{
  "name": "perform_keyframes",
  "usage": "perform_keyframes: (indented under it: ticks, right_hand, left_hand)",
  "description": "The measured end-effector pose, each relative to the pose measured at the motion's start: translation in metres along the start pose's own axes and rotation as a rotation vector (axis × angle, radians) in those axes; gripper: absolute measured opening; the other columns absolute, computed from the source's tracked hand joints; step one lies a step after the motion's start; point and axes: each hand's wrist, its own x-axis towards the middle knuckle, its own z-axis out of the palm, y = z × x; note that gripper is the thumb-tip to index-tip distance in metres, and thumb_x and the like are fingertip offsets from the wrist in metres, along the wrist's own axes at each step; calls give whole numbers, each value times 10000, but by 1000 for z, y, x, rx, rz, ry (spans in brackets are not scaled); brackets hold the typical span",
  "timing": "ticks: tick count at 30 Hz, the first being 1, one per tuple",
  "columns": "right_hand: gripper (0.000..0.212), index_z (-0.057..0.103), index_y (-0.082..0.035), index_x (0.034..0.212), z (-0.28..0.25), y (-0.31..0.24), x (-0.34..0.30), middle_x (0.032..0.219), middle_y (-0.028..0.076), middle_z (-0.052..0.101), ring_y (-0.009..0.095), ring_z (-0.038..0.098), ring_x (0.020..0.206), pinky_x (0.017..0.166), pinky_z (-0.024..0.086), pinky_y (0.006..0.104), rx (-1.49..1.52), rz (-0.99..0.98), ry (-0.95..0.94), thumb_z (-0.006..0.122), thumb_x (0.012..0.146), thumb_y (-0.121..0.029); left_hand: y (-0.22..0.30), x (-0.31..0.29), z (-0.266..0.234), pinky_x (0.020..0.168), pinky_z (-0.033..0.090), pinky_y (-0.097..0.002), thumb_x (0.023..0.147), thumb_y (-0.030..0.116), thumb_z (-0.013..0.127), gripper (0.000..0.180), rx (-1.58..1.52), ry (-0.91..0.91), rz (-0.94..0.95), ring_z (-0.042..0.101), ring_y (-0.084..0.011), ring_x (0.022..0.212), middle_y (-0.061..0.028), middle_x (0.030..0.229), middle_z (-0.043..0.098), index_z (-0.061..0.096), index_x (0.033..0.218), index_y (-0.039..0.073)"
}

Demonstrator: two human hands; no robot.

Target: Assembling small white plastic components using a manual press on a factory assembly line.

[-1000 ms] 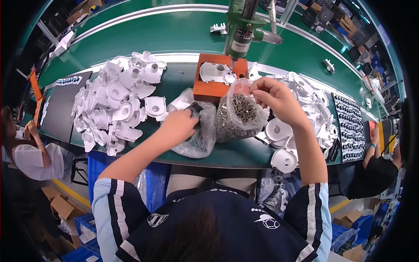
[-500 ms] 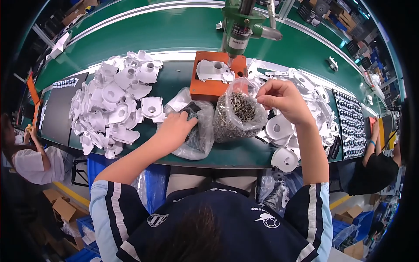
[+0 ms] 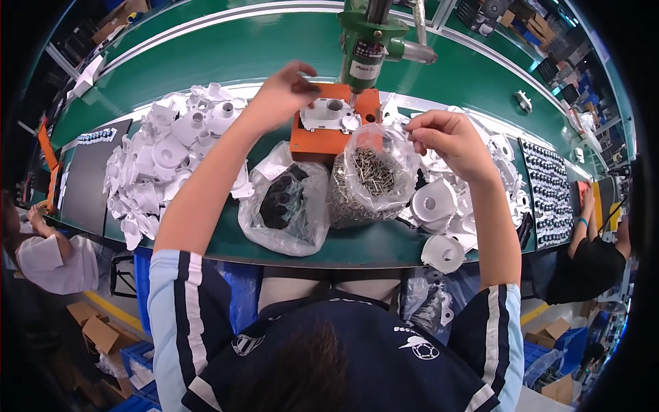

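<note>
My left hand (image 3: 283,97) is raised at the left edge of an orange fixture block (image 3: 307,143), its fingers curled and partly blurred. A white plastic housing (image 3: 319,117) with a round collar lies on that block. My right hand (image 3: 449,143) hovers beside an open clear bag of screws (image 3: 374,172), thumb and fingers pinched together. Whatever either hand holds is too small or hidden to make out. Left of the screws stands another clear bag with small black parts (image 3: 285,199). Just above the housing hangs the tip of a green press-like machine (image 3: 367,48).
White plastic housings are heaped on the left (image 3: 168,154) and right (image 3: 439,202) of the green bench. A tray of small dark parts (image 3: 546,192) lies far right, a dark board (image 3: 96,182) far left. People work at both sides.
My left hand has left the bag of black parts and moved up to the orange block. The right hand stays pinched near the screws. The whole view has shifted slightly.
</note>
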Motion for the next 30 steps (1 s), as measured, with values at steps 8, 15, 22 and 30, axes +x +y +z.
perform_keyframes:
  ticks: [8, 15, 22, 30]
  right_hand:
    - [89, 598, 32, 893, -43, 14, 50, 771, 57, 604, 110, 574, 681, 625, 469, 227, -150, 31, 122, 598, 826, -27]
    - [145, 617, 42, 924, -34, 14, 88, 807, 66, 635, 118, 610, 701, 660, 499, 228, -275, 38, 73, 581, 848, -76]
    - [144, 641, 21, 899, -30, 35, 104, 776, 43, 632, 103, 588, 679, 632, 477, 219, -313, 95, -39, 612, 808, -87]
    - [122, 625, 26, 869, -19, 46, 116, 750, 66, 625, 114, 587, 655, 597, 476, 230, -265, 65, -70, 618, 762, -32]
  left_hand:
    - [-5, 68, 19, 673, 446, -251, 714, 203, 703, 237, 193, -242, -62, 586, -122, 752, -42, 825, 651, 690, 913, 75]
    - [-33, 80, 33, 688, 440, -253, 689, 201, 728, 249, 164, -401, 20, 586, -107, 760, -37, 825, 662, 697, 914, 98]
    - [-39, 86, 41, 636, 420, -259, 679, 223, 737, 205, 47, -487, 23, 553, -104, 689, -7, 734, 624, 671, 812, 82]
    - [-23, 86, 38, 580, 421, -262, 668, 208, 733, 262, 178, -533, -74, 542, -116, 649, -17, 737, 617, 655, 885, 84]
